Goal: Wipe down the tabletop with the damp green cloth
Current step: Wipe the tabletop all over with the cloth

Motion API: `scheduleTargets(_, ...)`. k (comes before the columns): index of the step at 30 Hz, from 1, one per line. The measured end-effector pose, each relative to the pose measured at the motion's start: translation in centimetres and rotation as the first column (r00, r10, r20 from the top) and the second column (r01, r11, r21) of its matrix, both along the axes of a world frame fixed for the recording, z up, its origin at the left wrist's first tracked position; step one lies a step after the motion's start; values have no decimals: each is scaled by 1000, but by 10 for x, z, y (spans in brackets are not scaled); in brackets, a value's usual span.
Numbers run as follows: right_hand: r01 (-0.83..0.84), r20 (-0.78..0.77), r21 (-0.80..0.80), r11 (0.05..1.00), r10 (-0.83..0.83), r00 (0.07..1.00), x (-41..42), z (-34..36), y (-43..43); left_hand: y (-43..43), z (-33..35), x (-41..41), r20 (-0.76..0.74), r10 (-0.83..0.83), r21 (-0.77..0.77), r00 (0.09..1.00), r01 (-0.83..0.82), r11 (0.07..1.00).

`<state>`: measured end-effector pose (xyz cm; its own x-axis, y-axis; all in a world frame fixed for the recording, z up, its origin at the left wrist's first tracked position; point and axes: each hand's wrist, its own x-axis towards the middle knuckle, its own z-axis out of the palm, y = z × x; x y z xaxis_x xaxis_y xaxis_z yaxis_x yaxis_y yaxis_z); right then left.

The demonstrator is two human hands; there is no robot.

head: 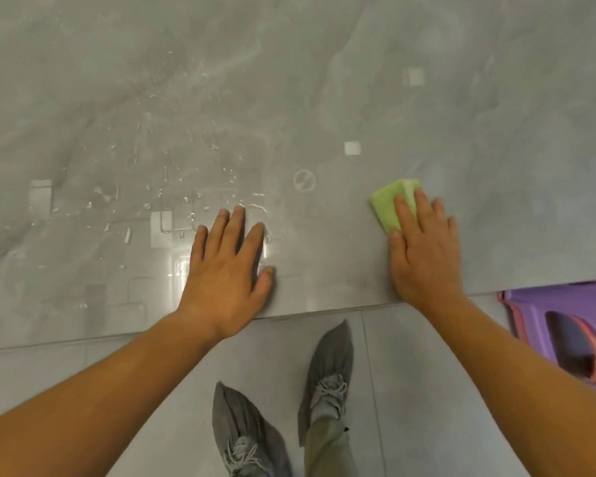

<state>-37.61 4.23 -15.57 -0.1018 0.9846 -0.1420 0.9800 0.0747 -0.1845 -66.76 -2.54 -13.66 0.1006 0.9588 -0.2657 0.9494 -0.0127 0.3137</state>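
Note:
The glossy grey marble tabletop point(324, 98) fills the upper part of the view. A folded green cloth point(387, 206) lies flat on it near the front edge, at the right. My right hand point(424, 249) presses down on the cloth with flat fingers, covering its near half. My left hand point(227, 266) rests flat on the bare tabletop to the left, fingers spread, holding nothing. Water droplets and streaks point(145, 187) lie on the surface left of and beyond my left hand.
The table's front edge point(324, 313) runs across below both hands. A purple and pink plastic stool point(561, 328) stands at the right below the table edge. My two feet in grey shoe covers point(327, 370) stand on the grey tiled floor.

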Motion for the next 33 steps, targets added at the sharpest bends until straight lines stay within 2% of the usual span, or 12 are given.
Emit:
scheduleTargets(3,187,29,25,982,-188,982,-9,-2,-15,0,-3,5,-14,5,16,1000,-5,1000)
scheduleTargets(8,-122,-8,6,993,122,993,-16,-3,-44,-1,-1,8,-1,35,7,999,-35,999)
scheduleTargets(10,-41,-10,11,999,41,999,-4,-4,-38,-1,-1,6,10,20,7,1000,-20,1000)
scheduleTargets(13,231,19,28,972,-232,973,-31,-4,-39,-1,6,-3,149,45,1,988,-46,999)
scheduleTargets(15,195,7,33,980,-195,981,-71,-3,-51,2,12,-16,295,116,3,948,-122,993)
scheduleTargets(17,31,-15,22,999,-30,999,-114,-2,-70,6,15,-33,351,172,22,921,-191,981)
scheduleTargets(20,-148,-31,-20,989,148,989,-167,-2,-88,16,12,-66,231,226,82,946,-251,965)
scheduleTargets(23,-305,-27,6,952,305,952,-187,-4,-52,34,4,-99,45,280,59,959,-283,957)
scheduleTargets(25,-286,-30,55,957,288,957,-194,-8,2,46,-2,-119,-39,294,22,955,-293,956)
scheduleTargets(27,-174,-39,50,983,176,984,-206,-8,55,53,-5,-133,-99,279,-3,955,-281,960)
scheduleTargets(30,-152,-36,65,986,155,987,-223,-9,58,54,-6,-146,-143,231,-5,962,-234,972)
scheduleTargets(33,-424,-2,57,904,424,905,-220,-5,-5,54,0,-151,-120,235,-3,964,-237,971)
